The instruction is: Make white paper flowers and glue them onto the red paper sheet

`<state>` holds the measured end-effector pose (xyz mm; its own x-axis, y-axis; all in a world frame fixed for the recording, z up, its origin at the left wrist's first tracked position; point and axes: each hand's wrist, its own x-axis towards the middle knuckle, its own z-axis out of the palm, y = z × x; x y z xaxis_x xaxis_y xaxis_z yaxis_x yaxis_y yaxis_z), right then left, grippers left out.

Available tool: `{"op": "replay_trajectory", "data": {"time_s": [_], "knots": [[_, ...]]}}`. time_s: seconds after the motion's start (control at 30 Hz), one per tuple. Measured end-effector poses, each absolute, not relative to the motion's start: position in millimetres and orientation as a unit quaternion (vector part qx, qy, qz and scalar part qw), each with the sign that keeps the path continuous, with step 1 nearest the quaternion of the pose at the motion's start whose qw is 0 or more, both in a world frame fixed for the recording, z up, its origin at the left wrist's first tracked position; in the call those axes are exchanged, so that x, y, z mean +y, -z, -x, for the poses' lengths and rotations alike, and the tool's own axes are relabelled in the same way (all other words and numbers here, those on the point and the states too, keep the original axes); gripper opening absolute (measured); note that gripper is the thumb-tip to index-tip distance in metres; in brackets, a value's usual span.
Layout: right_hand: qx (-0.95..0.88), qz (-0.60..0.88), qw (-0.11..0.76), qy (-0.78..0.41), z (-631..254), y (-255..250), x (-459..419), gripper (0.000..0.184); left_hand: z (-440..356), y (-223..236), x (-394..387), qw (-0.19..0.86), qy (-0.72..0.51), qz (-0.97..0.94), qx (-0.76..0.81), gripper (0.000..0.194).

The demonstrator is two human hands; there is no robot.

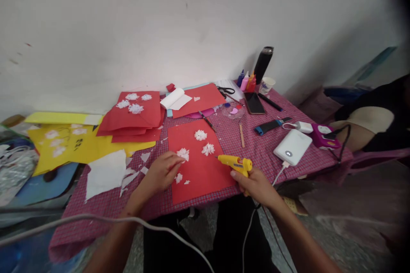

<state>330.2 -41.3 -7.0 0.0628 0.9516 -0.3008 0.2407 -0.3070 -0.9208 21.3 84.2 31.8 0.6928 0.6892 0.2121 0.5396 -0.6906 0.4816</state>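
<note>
Nearest to the camera, a thin white cable (80, 216) curves across the foreground, below the counter's front edge. The counter (262, 149) is covered with a pink-and-blue checked cloth. A flat red paper sheet (205, 175) lies directly in front of the person, a position that appears to keep it within reach of both hands.

Right hand (256, 185): clamped on the handle of a yellow plastic glue gun (235, 162). This grip leaves the nozzle free, pointing left over the sheet, just beside a white crumpled-paper flower (208, 149).

Left hand (163, 168): fingertips close together at a second white paper cluster (183, 154) on the sheet's left side. They probably steady it; whether they pinch it cannot be told.

Torn white paper (105, 174) lies left of the sheet, apparently close for the left hand. A red paper stack (128, 123) bearing white flowers sits farther back, seemingly out of the working area. A white power bank (293, 147) lies at the right, its plugged end facing the front edge, presumably for cable clearance.
</note>
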Motion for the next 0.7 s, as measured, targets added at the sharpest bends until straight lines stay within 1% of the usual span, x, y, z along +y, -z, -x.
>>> {"op": "replay_trajectory", "data": {"time_s": [0.1,0.2,0.43,0.53,0.7], "knots": [[-0.461,0.645,0.355,-0.496,-331,8,-42,0.050,3,-25,62,0.191,-0.192,-0.878,0.396,0.021],[-0.453,0.651,0.346,-0.501,-332,8,-41,0.053,9,-22,45,0.192,-0.179,-0.872,0.414,0.020],[-0.457,0.644,0.364,-0.493,-331,10,-41,0.051,-17,-20,27,0.144,-0.113,-0.900,0.395,0.019],[-0.451,0.653,0.360,-0.491,-330,10,-41,0.053,-27,-22,28,0.113,-0.075,-0.908,0.396,0.019],[-0.455,0.654,0.358,-0.488,-329,9,-41,0.052,-34,-26,30,0.090,-0.034,-0.919,0.382,0.026]]}}
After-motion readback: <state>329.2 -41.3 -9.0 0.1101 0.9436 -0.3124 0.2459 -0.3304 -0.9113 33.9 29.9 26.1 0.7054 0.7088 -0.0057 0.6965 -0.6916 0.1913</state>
